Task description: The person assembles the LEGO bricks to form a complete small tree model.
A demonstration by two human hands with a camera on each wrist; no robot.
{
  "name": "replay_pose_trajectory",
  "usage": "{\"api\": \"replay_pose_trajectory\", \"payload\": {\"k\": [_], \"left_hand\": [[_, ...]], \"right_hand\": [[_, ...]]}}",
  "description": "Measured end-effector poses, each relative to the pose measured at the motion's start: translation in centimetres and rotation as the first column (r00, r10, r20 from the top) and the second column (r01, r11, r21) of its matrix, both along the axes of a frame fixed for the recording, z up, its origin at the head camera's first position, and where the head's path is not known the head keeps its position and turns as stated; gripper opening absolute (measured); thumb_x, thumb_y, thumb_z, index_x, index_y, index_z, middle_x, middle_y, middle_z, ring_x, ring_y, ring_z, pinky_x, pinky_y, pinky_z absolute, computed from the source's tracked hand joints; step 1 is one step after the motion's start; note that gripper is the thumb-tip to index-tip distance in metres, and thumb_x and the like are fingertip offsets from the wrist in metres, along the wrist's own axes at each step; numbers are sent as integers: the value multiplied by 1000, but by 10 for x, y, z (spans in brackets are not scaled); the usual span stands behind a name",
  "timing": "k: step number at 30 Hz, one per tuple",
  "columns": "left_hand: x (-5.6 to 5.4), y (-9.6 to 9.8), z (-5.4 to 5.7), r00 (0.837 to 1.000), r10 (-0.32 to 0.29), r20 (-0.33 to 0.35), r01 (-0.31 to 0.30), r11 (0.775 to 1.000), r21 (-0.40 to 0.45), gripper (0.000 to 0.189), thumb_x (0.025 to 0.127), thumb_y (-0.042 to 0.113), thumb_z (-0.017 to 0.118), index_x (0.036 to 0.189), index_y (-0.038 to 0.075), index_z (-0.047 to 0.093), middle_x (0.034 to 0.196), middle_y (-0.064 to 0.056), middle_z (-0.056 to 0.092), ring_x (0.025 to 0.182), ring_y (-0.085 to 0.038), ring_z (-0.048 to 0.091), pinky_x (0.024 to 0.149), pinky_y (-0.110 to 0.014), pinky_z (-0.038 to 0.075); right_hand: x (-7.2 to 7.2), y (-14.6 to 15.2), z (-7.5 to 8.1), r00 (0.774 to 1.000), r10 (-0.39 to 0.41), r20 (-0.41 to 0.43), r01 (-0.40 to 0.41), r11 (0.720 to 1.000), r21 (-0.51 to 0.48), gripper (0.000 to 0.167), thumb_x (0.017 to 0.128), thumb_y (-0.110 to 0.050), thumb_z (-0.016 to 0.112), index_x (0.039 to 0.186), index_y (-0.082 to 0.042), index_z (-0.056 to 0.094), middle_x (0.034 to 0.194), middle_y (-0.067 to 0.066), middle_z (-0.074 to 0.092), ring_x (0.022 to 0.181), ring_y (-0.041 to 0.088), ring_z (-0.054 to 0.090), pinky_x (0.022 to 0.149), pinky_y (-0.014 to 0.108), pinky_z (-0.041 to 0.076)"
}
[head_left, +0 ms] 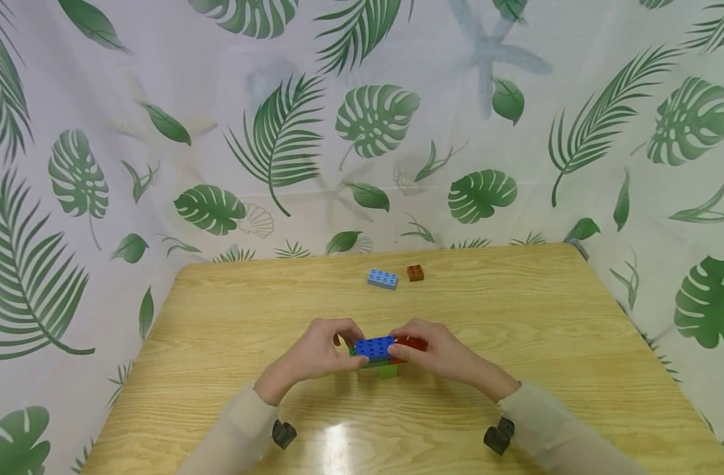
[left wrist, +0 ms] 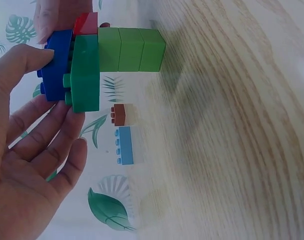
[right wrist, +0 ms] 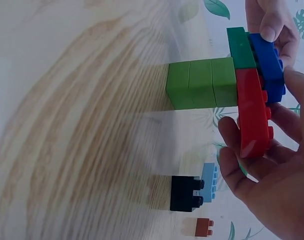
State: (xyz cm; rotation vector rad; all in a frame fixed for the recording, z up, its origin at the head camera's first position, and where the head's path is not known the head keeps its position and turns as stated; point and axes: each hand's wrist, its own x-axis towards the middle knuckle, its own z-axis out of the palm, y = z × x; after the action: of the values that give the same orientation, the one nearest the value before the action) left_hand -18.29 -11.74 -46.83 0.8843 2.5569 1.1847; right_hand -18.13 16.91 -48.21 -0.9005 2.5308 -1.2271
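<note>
Left hand [head_left: 317, 353] and right hand [head_left: 435, 351] pinch the blue brick [head_left: 375, 347] over green brick [left wrist: 85, 75], red brick [right wrist: 252, 112], lime column [right wrist: 202, 84]; table edge [head_left: 314, 262] crosses mid-frame.

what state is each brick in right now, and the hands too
Blue brick: topmost, apparently not pressed fully down
Green brick: under blue brick, end studs bare
Red brick: beside green brick, some studs bare
Light green bricks: stacked three high, upright
Light blue brick: loose, studs up
Brown brick: loose, studs up
Black brick: loose, studs up
Left hand: holds blue brick
Right hand: holds blue brick
</note>
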Motion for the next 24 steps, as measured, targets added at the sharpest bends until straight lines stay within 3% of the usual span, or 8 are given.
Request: {"api": "replay_pose_trajectory", "payload": {"k": [6, 19, 24], "left_hand": [[1, 1, 2, 1000, -3, 3, 3, 1000, -11, 22, 90, 33, 80, 106, 18, 74, 97, 6, 74, 93, -24, 70, 80, -30, 49], [2, 2, 1, 1000, -13, -6, 13, 999, -34, 19, 93, 32, 80, 107, 20, 74, 100, 7, 74, 92, -15, 67, 78, -28, 50], [0, 2, 3, 1000, -30, 4, 30, 999, -30, 19, 94, 31, 80, 107, 19, 76, 100, 6, 74, 93, -20, 68, 75, -27, 50]], "right_hand": [[0, -1, -1, 1000, -5, 24, 5, 1000, 3, 35, 106, -34, 64, 129, -9, 73, 111, 3, 72, 91, 10, 60, 77, 26, 51], [2, -2, -3, 1000, 0, 12, 0, 1000, -8, 34, 107, -32, 63, 128, -7, 73, 112, 5, 71, 89, 11, 58, 74, 25, 51], [2, -1, -5, 1000, 6, 9, -5, 1000, -30, 33, 107, -30, 63, 131, -8, 71, 114, 6, 72, 93, 12, 61, 77, 26, 52]]}}
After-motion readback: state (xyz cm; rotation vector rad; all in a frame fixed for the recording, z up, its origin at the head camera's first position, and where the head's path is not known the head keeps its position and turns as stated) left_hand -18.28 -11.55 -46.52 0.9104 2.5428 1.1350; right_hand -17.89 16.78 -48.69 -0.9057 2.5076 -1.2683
